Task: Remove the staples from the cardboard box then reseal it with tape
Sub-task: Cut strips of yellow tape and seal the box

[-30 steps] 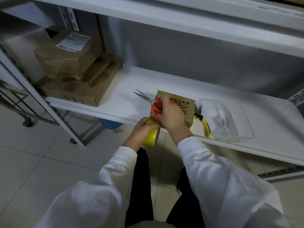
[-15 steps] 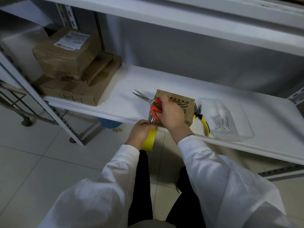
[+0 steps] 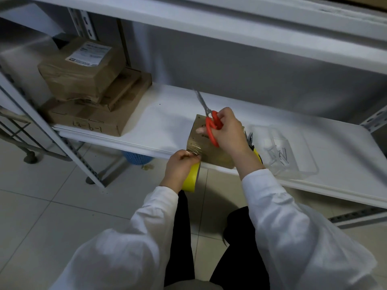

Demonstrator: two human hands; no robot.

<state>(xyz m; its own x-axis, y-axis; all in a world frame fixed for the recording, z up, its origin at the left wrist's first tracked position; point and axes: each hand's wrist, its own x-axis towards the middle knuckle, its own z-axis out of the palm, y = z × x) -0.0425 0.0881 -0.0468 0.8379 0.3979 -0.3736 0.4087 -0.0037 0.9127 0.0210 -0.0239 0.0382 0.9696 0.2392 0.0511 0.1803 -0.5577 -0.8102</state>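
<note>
Lifting scissors (image 3: 211,126) off the box (image 3: 215,156), right hand (image 3: 229,130) grips them; left hand (image 3: 180,166) clutches tape roll (image 3: 191,180), cut likely next.

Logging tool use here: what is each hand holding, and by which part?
The right hand grips the scissors by their red handles; the left hand grips the yellow tape roll at its top.

The box (image 3: 213,158) in the middle is brown cardboard, dull and a bit rough. Clear tape (image 3: 193,147) on its near left corner is shiny and wrinkled. The scissors (image 3: 210,127) have red plastic handles and grey metal blades. The roll (image 3: 190,179) is smooth and yellow. The tray (image 3: 305,156) at right is clear plastic. The shelf (image 3: 163,126) is smooth and white.
</note>
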